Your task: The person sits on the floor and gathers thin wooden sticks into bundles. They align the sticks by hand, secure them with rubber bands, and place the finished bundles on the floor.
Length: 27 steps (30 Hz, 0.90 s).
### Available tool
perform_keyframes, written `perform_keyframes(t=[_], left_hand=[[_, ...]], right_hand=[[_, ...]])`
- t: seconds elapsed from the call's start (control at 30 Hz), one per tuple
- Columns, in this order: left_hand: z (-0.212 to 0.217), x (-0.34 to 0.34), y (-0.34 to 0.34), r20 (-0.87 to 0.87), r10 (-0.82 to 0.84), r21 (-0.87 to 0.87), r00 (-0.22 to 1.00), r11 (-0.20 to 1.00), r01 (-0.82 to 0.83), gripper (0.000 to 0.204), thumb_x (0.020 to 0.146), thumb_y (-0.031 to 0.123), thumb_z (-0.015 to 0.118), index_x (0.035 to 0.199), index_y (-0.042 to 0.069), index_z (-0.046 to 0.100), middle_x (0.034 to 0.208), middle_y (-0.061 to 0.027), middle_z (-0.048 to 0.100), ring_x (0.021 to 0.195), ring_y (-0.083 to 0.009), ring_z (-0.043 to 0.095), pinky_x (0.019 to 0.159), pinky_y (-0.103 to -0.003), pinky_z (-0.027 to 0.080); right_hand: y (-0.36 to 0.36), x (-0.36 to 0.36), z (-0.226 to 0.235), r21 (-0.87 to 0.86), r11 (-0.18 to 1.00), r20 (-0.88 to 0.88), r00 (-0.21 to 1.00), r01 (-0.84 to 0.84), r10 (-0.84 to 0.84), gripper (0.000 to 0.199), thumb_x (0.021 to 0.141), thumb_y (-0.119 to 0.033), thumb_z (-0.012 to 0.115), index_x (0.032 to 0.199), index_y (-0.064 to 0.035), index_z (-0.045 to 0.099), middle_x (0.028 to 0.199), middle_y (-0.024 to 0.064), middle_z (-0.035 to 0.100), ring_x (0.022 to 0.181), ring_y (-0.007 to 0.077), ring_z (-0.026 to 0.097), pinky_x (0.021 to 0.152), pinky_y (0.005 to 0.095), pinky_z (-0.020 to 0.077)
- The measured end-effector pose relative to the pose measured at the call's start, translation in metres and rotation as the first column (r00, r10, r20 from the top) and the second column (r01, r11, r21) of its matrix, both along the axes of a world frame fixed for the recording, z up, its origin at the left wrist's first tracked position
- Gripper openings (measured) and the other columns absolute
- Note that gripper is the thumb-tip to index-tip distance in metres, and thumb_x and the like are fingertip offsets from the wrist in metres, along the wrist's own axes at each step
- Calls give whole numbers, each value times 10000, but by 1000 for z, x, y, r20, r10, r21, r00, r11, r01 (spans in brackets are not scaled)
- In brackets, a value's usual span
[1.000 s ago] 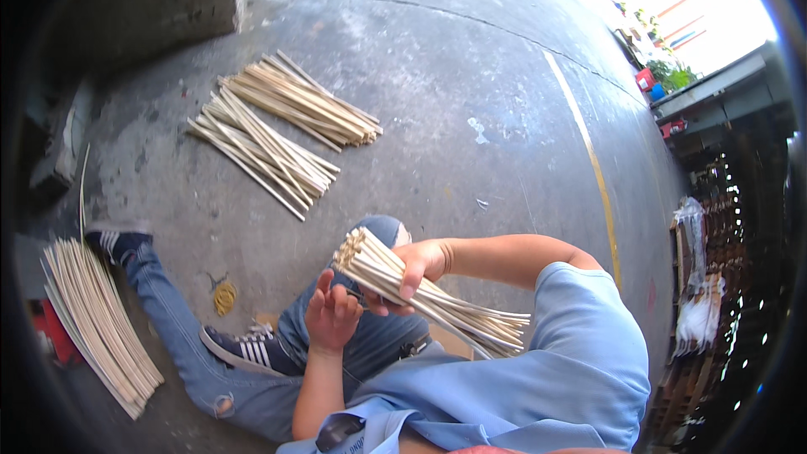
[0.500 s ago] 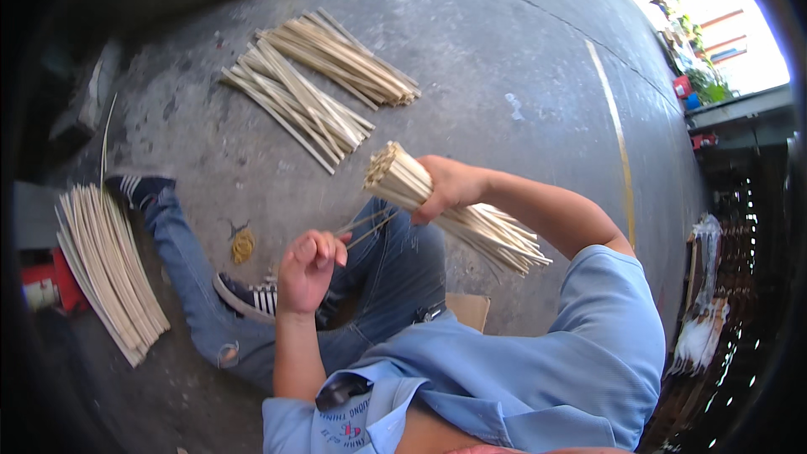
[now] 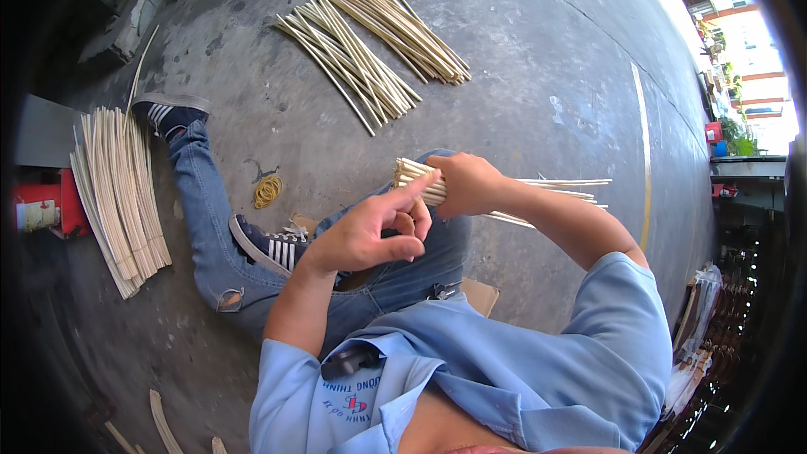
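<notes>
My right hand point(image 3: 467, 186) is wrapped around a bundle of thin, pale wooden sticks point(image 3: 414, 171) over my bent knee. The cut ends face left, and the loose ends fan out to the right behind my forearm. My left hand point(image 3: 370, 231) meets the bundle's left end, its index finger stretched along the sticks. Its other fingers curl inward, and what they may hold is too small to make out. On the floor near my shoe point(image 3: 271, 245) lies a small heap of yellow rubber bands point(image 3: 267, 192).
Two loose piles of sticks lie ahead, a left pile point(image 3: 353, 59) and a right pile point(image 3: 403, 25). A taller stack of sticks point(image 3: 122, 193) leans at far left beside a red container point(image 3: 50, 206). A cardboard piece point(image 3: 479, 296) lies beside my hip.
My left hand has moved up and right to the bundle's end. The bundle has turned more level. Two thin strands that stretched between hand and bundle no longer show.
</notes>
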<state>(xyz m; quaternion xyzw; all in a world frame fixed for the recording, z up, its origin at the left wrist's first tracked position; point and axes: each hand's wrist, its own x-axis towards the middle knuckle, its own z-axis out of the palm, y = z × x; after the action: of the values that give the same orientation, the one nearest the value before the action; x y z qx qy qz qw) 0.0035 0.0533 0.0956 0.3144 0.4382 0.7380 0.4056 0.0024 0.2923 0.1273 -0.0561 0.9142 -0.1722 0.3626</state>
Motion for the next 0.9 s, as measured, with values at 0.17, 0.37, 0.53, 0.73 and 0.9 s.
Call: perform_keyframes(t=[0.17,0.37,0.53,0.73,0.9], left_hand=[[6,15,3,-393,-18,-313,919,943,-115,681,923,237,766,1464,-55,474,867,-57,624,693,-116,567,691,-268,519],[-18,39,-8,-203,207,-519,957,806,-285,222,958,163,711,930,-55,686,792,-73,675,571,-96,622,542,-268,482],[-34,36,-20,-485,267,-441,833,748,-496,188,923,111,711,837,-54,683,848,-104,687,655,-163,655,587,-293,491],[18,36,-4,-746,315,64,587,911,-408,170,826,41,722,727,13,587,861,-82,642,882,-281,666,882,-454,535],[18,44,-9,-538,387,205,749,922,-328,190,790,14,716,682,47,563,716,-78,565,734,-264,619,974,-537,499]], right_hand=[[19,-5,-9,-171,969,-18,982,180,-185,537,640,-205,835,1126,-66,655,980,173,728,928,330,708,822,429,556],[34,-16,9,-370,866,18,935,336,-355,458,678,-162,804,1075,-6,637,923,100,700,875,195,656,844,346,517],[28,-20,12,-454,825,15,929,336,-370,446,681,-164,802,1057,0,627,893,87,691,872,193,660,824,346,521],[46,-31,4,-308,840,-143,851,446,-505,570,666,-175,795,1188,-21,629,980,138,713,925,232,677,881,364,519],[60,-33,2,-405,797,-214,800,449,-560,650,677,-151,799,1277,-36,577,1037,118,684,937,216,663,876,363,525]])
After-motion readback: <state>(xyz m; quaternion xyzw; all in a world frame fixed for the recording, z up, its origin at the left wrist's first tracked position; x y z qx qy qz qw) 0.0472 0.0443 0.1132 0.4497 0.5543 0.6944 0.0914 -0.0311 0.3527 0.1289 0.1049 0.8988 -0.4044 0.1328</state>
